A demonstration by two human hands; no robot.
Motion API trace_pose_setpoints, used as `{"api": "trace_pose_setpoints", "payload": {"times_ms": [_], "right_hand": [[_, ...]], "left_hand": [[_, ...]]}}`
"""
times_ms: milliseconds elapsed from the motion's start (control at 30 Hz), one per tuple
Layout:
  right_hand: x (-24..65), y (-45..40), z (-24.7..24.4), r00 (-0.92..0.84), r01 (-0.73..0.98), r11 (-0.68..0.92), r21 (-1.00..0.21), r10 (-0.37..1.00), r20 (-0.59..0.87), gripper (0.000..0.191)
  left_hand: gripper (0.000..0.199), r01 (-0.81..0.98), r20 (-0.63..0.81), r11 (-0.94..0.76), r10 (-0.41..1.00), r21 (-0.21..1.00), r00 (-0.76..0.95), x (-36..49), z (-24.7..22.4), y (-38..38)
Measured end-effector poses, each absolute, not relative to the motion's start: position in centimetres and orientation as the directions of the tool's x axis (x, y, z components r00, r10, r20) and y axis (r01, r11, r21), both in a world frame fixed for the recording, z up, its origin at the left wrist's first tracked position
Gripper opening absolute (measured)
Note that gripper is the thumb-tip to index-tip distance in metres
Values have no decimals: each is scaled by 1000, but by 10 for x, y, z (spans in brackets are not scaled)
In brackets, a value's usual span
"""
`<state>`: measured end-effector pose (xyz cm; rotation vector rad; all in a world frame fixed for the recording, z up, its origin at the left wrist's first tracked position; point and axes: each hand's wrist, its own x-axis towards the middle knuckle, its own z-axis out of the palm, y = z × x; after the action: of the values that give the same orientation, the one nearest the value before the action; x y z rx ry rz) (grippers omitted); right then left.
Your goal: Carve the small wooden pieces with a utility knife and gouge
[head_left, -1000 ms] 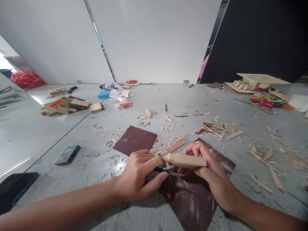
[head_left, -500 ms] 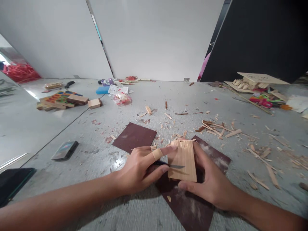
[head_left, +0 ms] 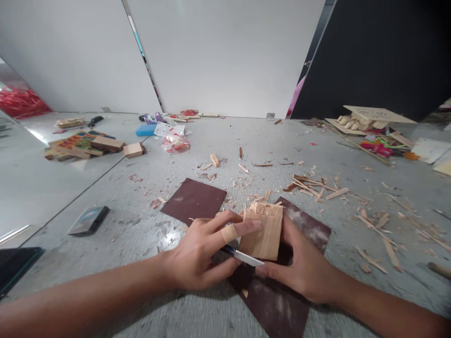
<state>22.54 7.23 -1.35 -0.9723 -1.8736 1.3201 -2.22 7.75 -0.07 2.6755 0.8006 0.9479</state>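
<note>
My left hand (head_left: 202,249), with a tan bandage around one finger, is closed on a craft knife (head_left: 246,258). Its blade points right, just below the wooden block (head_left: 260,238), with its tip close to my right thumb. My left index fingertip rests on the block's upper face. Around the block's right side, my right hand (head_left: 305,265) grips it, some fingers hidden behind. The block's far edge is rough and splintered from cuts. Under the hands lies a dark red sandpaper sheet (head_left: 271,305), dusted with pale powder.
Another sandpaper sheet (head_left: 193,201) lies beyond my left hand. Wood shavings (head_left: 317,188) litter the table, mostly at right. A small flat box (head_left: 89,220) lies at left, near a dark flat device (head_left: 19,267). Wood blocks (head_left: 109,143) sit at back left.
The knife blade has moved from over the block's face down to below its near edge. My left index finger has shifted nearer the middle of the block. The view has swung slightly.
</note>
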Motion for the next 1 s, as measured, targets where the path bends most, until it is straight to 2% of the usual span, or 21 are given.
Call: {"api": "trace_pose_setpoints", "payload": {"times_ms": [133,333,567,700,833,1000], "right_hand": [[225,73,-11,-550,162,227,-960,829,103,72],[225,73,-12,-549,137,213,-967,830,105,66],[226,69,-13,-553,92,197,-976,825,114,70],[226,65,-14,-556,124,273,-954,816,162,82],[227,64,-16,-582,141,298,-944,796,165,93],[228,65,-13,-555,283,420,-862,805,210,108]], "left_hand": [[58,420,526,-814,580,401,623,-21,-2,79],[59,416,525,-811,584,411,619,-20,-2,80],[59,428,510,-789,613,440,604,-21,-2,79],[62,504,468,-736,677,453,568,-20,-4,79],[61,483,472,-763,646,429,600,-19,-4,79],[61,474,456,-778,627,412,632,-18,-5,78]]}}
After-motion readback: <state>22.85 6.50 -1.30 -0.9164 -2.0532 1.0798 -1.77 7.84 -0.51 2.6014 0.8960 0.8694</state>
